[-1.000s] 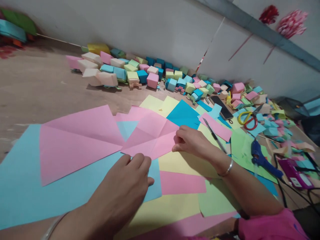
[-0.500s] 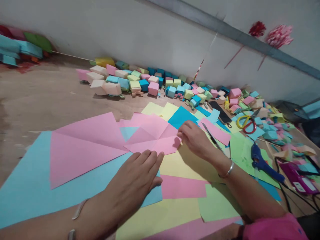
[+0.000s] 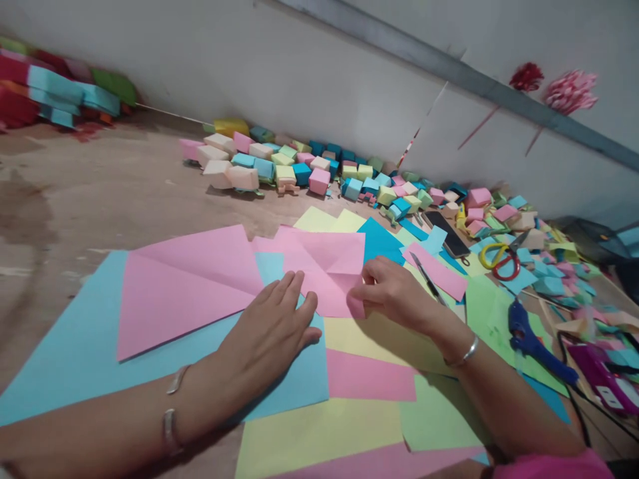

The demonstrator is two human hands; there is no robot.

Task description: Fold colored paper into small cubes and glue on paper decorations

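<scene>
A creased pink paper sheet point(image 3: 319, 256) lies in front of me, its right edge pinched between the thumb and fingers of my right hand point(image 3: 394, 293). My left hand point(image 3: 274, 322) rests flat with fingers stretched out, its fingertips at the sheet's near left side. Under the left hand is a large light blue paper sheet point(image 3: 90, 339). A bigger pink paper piece point(image 3: 190, 286) with fold lines lies on that blue sheet, left of my left hand. Yellow paper point(image 3: 399, 342) is spread beneath my right hand. A black pen point(image 3: 426, 279) lies just beyond my right wrist.
Many small folded paper boxes point(image 3: 319, 181) line the wall. A phone point(image 3: 446, 234), scissors point(image 3: 504, 256), a blue glue gun point(image 3: 539, 346) with a cord and a magenta device point(image 3: 602, 376) lie at the right. Folded coloured paper shapes point(image 3: 60, 90) stand at the far left.
The pink sheet's right side has turned, and its edge now stands straighter beside my right hand. My left hand has shifted left and its fingers have spread. The camera view has shifted slightly.
</scene>
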